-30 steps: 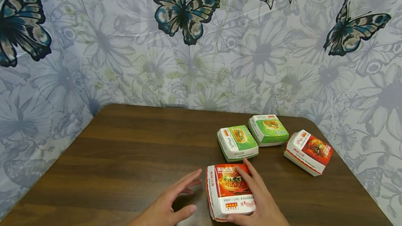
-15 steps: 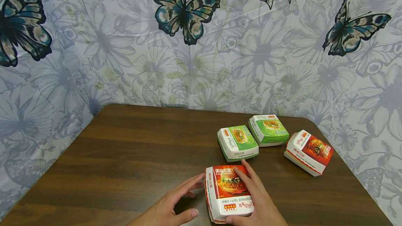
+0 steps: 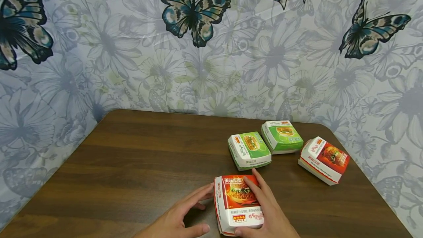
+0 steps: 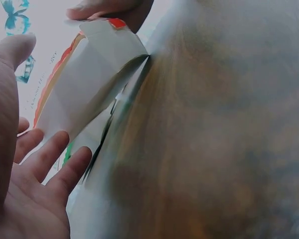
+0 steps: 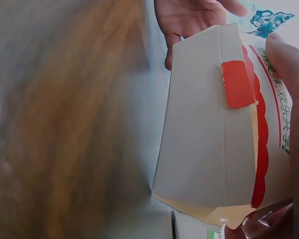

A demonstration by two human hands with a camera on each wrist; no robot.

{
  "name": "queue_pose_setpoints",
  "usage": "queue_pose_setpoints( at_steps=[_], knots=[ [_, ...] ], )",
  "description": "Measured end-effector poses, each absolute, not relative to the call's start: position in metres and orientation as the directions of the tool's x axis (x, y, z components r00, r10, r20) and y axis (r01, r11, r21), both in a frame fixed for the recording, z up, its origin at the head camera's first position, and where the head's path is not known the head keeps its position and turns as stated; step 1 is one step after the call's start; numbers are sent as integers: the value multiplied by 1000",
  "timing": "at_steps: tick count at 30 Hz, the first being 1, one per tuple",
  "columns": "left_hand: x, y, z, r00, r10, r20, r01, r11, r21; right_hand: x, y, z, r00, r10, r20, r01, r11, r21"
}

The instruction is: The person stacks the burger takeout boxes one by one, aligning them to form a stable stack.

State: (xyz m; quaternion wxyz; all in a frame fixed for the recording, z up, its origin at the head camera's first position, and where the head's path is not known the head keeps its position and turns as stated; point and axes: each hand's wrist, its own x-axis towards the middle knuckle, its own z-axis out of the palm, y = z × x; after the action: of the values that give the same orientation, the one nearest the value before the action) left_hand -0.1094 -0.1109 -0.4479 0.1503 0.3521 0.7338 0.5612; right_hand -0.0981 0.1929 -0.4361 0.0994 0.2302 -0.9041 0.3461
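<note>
At the near middle of the table stands a red-and-white burger box (image 3: 241, 202), a burger picture on its lid. My right hand (image 3: 269, 208) grips it from the right, thumb at the near edge and fingers across the lid to the far edge. To the left of the box, my left hand (image 3: 185, 212) has its fingers stretched out, tips right at the box's left wall and thumb apart from it. The right wrist view shows the box's white side wall (image 5: 199, 129) and a red tab (image 5: 237, 84). In the left wrist view, the box (image 4: 89, 74) rises beyond the left fingers.
Two green-and-white burger boxes (image 3: 250, 150) (image 3: 283, 136) stand behind the red one. Another red-and-white burger box (image 3: 325, 161) lies near the table's right edge. The brown wooden table (image 3: 132, 164) backs onto a butterfly-patterned cloth (image 3: 205, 76).
The red burger box has slid slightly left and toward me with my right hand on it. My left fingertips, earlier apart from the box, are now right at its left wall.
</note>
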Motion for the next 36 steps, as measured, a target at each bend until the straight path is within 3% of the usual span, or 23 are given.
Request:
queue_pose_setpoints(
  at_steps=[7,19,24,30,36],
  knots=[
    [-109,-111,-447,-723,677,136,309,142,940,-98,191,-436,-865,-368,341,-501,664,-555],
    [-111,-112,-453,-757,628,181,366,178,914,-96,190,-434,-870,-394,297,-493,649,-580],
    [-111,-113,-454,-759,614,217,400,177,899,-97,190,-435,-871,-404,280,-488,637,-597],
    [-113,-113,-458,-718,607,341,519,141,843,-98,191,-440,-835,-441,329,-549,630,-550],
    [-113,-113,-459,-736,589,334,506,152,849,-97,191,-439,-839,-451,305,-540,622,-567]
  ],
)
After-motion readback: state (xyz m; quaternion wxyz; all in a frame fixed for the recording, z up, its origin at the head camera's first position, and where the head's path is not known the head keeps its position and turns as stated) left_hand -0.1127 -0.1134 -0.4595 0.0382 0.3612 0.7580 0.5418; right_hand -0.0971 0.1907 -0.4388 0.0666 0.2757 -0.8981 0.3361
